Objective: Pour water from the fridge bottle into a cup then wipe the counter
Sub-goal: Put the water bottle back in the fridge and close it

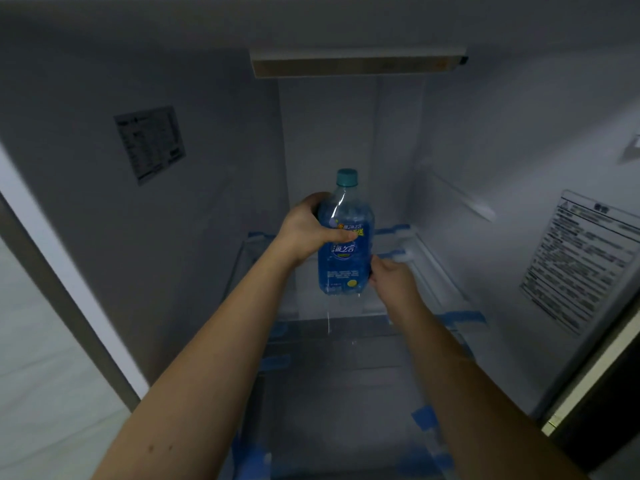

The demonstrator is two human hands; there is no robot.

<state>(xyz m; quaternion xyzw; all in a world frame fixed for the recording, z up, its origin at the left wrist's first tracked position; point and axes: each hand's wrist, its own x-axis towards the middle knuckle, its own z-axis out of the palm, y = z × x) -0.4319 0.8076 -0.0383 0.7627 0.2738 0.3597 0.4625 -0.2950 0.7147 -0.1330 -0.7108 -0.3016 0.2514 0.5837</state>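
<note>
Inside the open fridge, both arms reaching in. My left hand grips the blue-labelled water bottle around its upper body, thumb across the label, fingers curled round it. My right hand is at the bottle's lower right side, touching it; from this angle I cannot tell whether those fingers wrap it or just steady it.

Bottle is upright, teal cap still on, held in the air above the clear glass shelf, not resting on it. Looks mostly full.

Fridge interior otherwise bare: blue tape strips on the shelf edges, a spec sticker on the left wall, a warning label on the right wall.

Progress, my judgement: very early. Bottle is in hand, but still within the fridge cavity. Left to do: bring it out, uncap, pour into a cup, then wipe the desk. No cup, cloth or desk in view, so none of that can be checked here. Fridge door also still open.
</note>
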